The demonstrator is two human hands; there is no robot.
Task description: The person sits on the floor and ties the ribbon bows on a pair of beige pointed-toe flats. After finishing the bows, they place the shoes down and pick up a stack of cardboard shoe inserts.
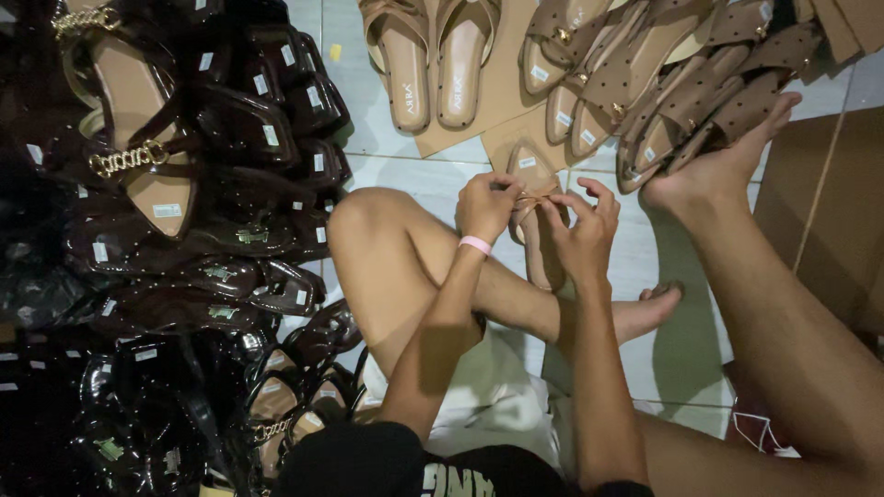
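Floor of pale square tiles point(405, 175), person seated w/ legs crossed on it. Heap of dark glossy bagged sandals point(184, 230) fills the left; tan flat sandals on brown cardboard point(502, 87) up top. Tan slim flat sandal w/ small bow point(537, 230) lies btwn both hands, long axis running away from the body. Left hand point(486, 207) & right hand point(585, 235) equally near, fingers pinched on the bow. Pink wristband point(475, 244) on left wrist.

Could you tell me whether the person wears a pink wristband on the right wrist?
No, the pink wristband sits on the wrist of the left hand, while the right hand has a bare wrist.
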